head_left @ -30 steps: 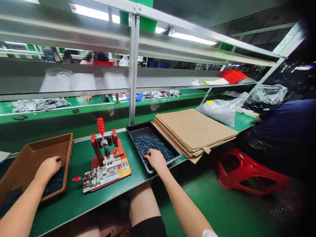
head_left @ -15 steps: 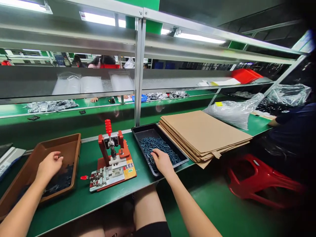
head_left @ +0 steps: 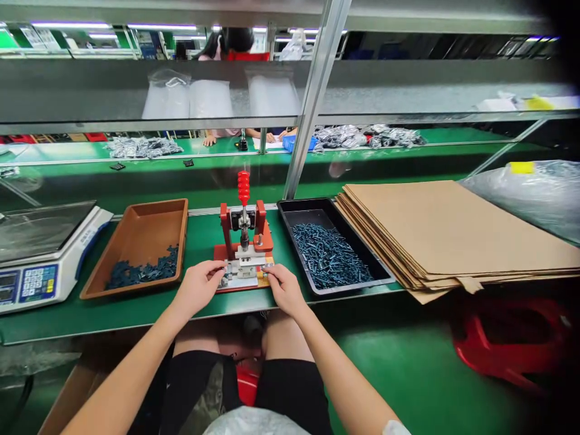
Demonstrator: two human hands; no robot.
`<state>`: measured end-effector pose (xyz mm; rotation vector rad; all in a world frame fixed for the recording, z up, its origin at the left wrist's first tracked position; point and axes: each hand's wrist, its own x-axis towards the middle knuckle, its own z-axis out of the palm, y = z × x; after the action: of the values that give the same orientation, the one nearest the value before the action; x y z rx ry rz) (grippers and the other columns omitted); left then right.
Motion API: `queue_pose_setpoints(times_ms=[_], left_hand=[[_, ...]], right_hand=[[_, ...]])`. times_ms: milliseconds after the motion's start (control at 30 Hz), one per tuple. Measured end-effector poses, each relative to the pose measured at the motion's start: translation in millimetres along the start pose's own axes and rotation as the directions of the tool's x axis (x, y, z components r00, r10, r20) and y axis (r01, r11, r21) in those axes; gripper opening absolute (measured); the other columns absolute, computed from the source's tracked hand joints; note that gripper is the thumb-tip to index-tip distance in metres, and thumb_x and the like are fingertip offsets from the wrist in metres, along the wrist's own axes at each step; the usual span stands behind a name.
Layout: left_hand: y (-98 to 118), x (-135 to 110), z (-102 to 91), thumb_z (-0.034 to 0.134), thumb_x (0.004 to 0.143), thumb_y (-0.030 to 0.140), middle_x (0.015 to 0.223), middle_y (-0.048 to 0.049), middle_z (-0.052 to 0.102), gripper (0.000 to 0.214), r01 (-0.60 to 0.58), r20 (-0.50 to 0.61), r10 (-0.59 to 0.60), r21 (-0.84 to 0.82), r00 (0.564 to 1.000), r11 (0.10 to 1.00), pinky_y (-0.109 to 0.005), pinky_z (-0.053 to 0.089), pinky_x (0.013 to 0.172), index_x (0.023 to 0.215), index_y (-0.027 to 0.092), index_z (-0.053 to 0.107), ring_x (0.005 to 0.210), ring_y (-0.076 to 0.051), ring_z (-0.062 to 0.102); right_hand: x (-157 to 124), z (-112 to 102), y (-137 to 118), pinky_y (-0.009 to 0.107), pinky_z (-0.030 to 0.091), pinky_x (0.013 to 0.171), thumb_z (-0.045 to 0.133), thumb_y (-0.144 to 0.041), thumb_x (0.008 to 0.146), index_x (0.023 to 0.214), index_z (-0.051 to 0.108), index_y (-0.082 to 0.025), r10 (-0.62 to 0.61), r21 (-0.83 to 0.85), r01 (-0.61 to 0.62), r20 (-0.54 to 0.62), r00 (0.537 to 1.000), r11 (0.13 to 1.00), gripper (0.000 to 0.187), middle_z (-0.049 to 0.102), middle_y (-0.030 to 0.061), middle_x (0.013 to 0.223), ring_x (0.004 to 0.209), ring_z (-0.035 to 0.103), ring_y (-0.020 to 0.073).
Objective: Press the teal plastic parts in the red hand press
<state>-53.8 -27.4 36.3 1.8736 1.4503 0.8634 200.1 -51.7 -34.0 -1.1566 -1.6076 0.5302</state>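
Left grip (head_left: 198, 287), right grip (head_left: 281, 289) on toggle-press (head_left: 244, 257)

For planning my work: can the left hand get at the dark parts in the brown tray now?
Probably yes. The left hand rests at the red toggle press, and the open brown tray lies close on its left; nothing seems to stand between hand and dark parts.

This looks like a factory assembly floor, though the far end is hard to make out. A long green tabletop (head_left: 40, 326) under a metal shelf frame (head_left: 312, 96) carries a small hand press (head_left: 244, 235), a digital scale (head_left: 45, 257) and stacked cardboard sheets (head_left: 453, 229). Beyond runs another green line with bagged parts (head_left: 142, 147) and a co-worker's hand (head_left: 209, 141).
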Motion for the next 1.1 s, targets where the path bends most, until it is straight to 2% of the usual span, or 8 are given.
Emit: queue_pose_setpoints(times_ms=[100,200,300,433,600,800,933,1100], left_hand=[[-5.1,13.4,13.4,0.054,0.091,0.039,0.099,-0.0059,0.078,0.028,-0.049,0.037,0.043,0.194,0.998,0.980,-0.041,0.055,0.090,0.096,0.023,0.077,0.092,-0.025,0.071],[-7.1,25.1,27.6,0.054,0.090,0.032,0.095,-0.0079,0.076,0.025,-0.186,0.058,0.176,0.304,0.983,0.934,-0.042,0.053,0.090,0.090,0.022,0.076,0.097,-0.027,0.066],[-6.9,33.1,43.6,0.054,0.089,0.025,0.098,-0.0112,0.073,0.022,-0.265,0.070,0.258,0.390,0.964,0.882,-0.044,0.051,0.091,0.081,0.018,0.073,0.100,-0.029,0.062],[-4.0,38.4,54.5,0.051,0.088,0.019,0.100,-0.0139,0.070,0.021,-0.288,0.152,0.245,0.499,0.958,0.817,-0.045,0.051,0.089,0.083,0.017,0.071,0.101,-0.031,0.062],[0.9,41.1,54.7,0.049,0.090,0.020,0.106,-0.0138,0.069,0.023,-0.276,0.209,0.194,0.520,0.959,0.808,-0.044,0.051,0.091,0.092,0.017,0.072,0.102,-0.030,0.064],[4.5,41.3,55.1,0.059,0.086,0.027,0.101,-0.0125,0.071,0.019,-0.213,0.178,0.142,0.498,0.974,0.840,-0.044,0.051,0.090,0.091,0.018,0.076,0.099,-0.031,0.066],[3.8,43.7,46.8,0.074,0.077,0.039,0.109,-0.0095,0.072,0.027,-0.239,0.285,0.122,0.424,0.951,0.873,-0.043,0.050,0.095,0.098,0.022,0.077,0.106,-0.032,0.064],[1.1,45.3,44.0,0.074,0.078,0.040,0.113,-0.0087,0.072,0.030,-0.228,0.305,0.101,0.415,0.947,0.881,-0.041,0.049,0.097,0.102,0.023,0.077,0.108,-0.030,0.065]], right_hand=[[-2.5,10.7,22.3,0.033,0.056,0.076,0.055,-0.025,0.091,0.108,0.071,-0.022,0.135,0.084,-0.130,-0.049,0.990,0.988,0.024,0.072,0.0066,0.093,0.083,0.068,0.0203],[-5.9,11.5,29.2,0.029,0.054,0.065,0.063,-0.030,0.087,0.100,0.070,-0.022,0.244,0.146,-0.236,-0.039,0.969,0.961,0.018,0.071,0.0035,0.084,0.069,0.064,0.0174],[-7.7,8.9,25.7,0.029,0.054,0.067,0.064,-0.030,0.085,0.090,0.070,-0.022,0.230,0.130,-0.228,-0.002,0.973,0.965,0.012,0.071,0.0032,0.084,0.070,0.064,0.0170],[-8.7,8.0,24.0,0.030,0.055,0.069,0.060,-0.028,0.087,0.092,0.071,-0.021,0.222,0.157,-0.220,0.001,0.975,0.963,0.014,0.073,0.0050,0.089,0.075,0.066,0.0179],[-7.6,9.4,27.2,0.033,0.058,0.076,0.058,-0.029,0.089,0.106,0.070,-0.022,0.260,0.258,-0.252,0.003,0.966,0.933,0.022,0.073,0.0065,0.094,0.081,0.070,0.0196],[8.7,6.7,13.7,0.036,0.054,0.086,0.053,-0.024,0.091,0.089,0.071,-0.022,0.065,0.030,-0.066,0.027,0.998,0.997,0.018,0.070,0.0072,0.094,0.091,0.066,0.0212],[21.8,12.1,16.7,0.033,0.052,0.078,0.055,-0.026,0.088,0.092,0.071,-0.021,0.148,-0.006,-0.148,0.108,0.983,0.989,0.017,0.071,0.0052,0.089,0.081,0.064,0.0201],[27.7,14.3,18.2,0.031,0.050,0.073,0.054,-0.031,0.088,0.088,0.069,-0.019,0.172,0.047,-0.181,0.145,0.974,0.982,0.018,0.070,0.0050,0.086,0.077,0.062,0.0194]])
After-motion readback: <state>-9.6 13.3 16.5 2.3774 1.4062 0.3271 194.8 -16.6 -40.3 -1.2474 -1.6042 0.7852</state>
